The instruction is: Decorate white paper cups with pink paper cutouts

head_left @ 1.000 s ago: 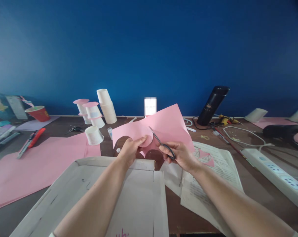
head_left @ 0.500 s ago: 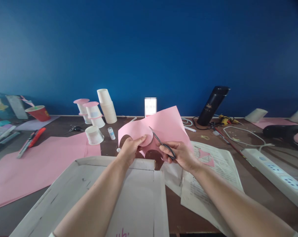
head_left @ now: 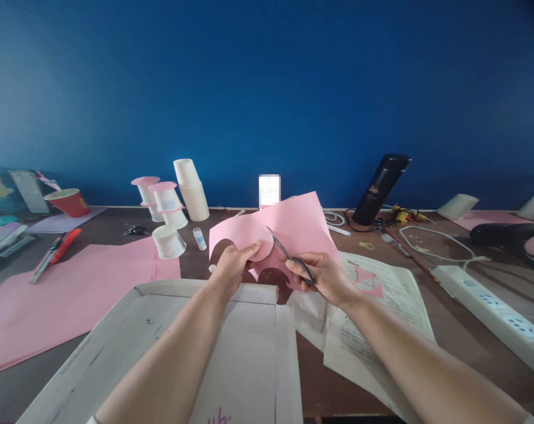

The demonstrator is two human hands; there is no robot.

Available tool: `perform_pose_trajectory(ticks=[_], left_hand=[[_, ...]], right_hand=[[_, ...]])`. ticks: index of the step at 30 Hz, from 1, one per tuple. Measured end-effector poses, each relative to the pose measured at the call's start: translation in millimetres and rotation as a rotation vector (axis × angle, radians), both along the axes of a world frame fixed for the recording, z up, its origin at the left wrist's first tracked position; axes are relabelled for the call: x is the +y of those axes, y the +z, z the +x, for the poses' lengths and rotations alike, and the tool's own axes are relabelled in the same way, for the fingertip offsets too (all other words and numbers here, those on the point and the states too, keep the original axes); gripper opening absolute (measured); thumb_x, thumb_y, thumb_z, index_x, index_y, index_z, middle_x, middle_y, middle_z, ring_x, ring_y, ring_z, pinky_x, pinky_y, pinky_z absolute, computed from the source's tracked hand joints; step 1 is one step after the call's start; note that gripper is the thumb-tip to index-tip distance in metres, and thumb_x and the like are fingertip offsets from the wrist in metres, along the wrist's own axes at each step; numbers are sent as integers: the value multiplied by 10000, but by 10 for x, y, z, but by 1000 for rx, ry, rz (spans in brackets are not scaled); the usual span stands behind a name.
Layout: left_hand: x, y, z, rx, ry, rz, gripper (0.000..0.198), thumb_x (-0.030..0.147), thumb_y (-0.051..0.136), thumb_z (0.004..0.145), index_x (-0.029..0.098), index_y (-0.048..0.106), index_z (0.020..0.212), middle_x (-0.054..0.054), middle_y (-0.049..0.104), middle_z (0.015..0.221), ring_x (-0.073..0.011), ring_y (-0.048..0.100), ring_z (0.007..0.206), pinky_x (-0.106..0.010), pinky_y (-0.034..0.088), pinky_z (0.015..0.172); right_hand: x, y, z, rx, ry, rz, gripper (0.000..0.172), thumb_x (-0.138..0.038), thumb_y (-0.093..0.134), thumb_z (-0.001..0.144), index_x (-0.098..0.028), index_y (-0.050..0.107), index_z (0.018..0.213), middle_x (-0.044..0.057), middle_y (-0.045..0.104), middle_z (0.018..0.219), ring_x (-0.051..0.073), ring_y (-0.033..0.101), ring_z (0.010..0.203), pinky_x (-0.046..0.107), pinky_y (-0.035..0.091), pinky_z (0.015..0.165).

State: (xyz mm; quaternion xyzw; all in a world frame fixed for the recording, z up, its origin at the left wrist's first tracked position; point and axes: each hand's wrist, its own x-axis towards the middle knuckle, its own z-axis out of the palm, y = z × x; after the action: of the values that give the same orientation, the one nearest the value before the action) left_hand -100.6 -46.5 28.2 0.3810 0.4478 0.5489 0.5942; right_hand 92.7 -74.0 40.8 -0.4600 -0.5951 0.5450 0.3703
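Note:
My left hand (head_left: pixel 232 268) pinches a pink paper sheet (head_left: pixel 293 227) held up above the table, thumb on a rounded flap of it. The sheet has round holes cut out of its lower part. My right hand (head_left: pixel 322 277) grips small black scissors (head_left: pixel 289 256), whose blades point up and left into the pink sheet beside my left thumb. Both hands hover just beyond the far rim of a white cardboard box lid (head_left: pixel 196 347).
Pink sheets (head_left: pixel 72 288) lie at the left, with white paper cups (head_left: pixel 170 241), some capped in pink, behind them. Printed papers (head_left: pixel 382 306) lie under my right arm. A power strip (head_left: pixel 492 306), cables and a black flask (head_left: pixel 382 185) stand at the right.
The pink sheet has turned a little in my left hand, its left edge drawn in to the right. The scissors stay in the cut; both hands have barely shifted.

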Motion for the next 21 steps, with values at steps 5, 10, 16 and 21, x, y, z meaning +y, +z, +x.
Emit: perform_pose_trajectory(ticks=[5, 10, 16, 21], left_hand=[[5, -10, -3, 10, 3, -14, 300, 358, 780, 628, 88, 652, 640, -19, 562, 577, -86, 474, 521, -212, 387, 490], [7, -3, -1, 11, 3, 3, 302, 357, 783, 620, 85, 677, 698, -42, 607, 635, -98, 505, 550, -216, 394, 493], [22, -26, -14, 16, 8, -2, 379, 379, 792, 599, 75, 696, 803, -88, 659, 753, -123, 555, 610, -221, 409, 501], [42, -43, -20, 26, 18, -6, 413, 385, 803, 583, 70, 692, 826, -117, 673, 819, -139, 578, 649, -225, 428, 521]], right_hand=[[8, -21, 4, 16, -2, -9, 382, -530, 664, 733, -151, 643, 695, -15, 529, 537, 69, 433, 469, 222, 321, 450], [17, -41, 2, 27, -12, -11, 364, -519, 674, 731, -155, 674, 736, -18, 534, 531, 68, 435, 459, 225, 322, 451], [28, -62, 2, 47, -4, -13, 364, -511, 677, 733, -148, 662, 712, -19, 532, 535, 63, 434, 456, 220, 317, 447], [20, -50, -1, 40, -6, -15, 374, -515, 679, 728, -147, 639, 672, -21, 526, 526, 61, 425, 456, 213, 305, 438]])
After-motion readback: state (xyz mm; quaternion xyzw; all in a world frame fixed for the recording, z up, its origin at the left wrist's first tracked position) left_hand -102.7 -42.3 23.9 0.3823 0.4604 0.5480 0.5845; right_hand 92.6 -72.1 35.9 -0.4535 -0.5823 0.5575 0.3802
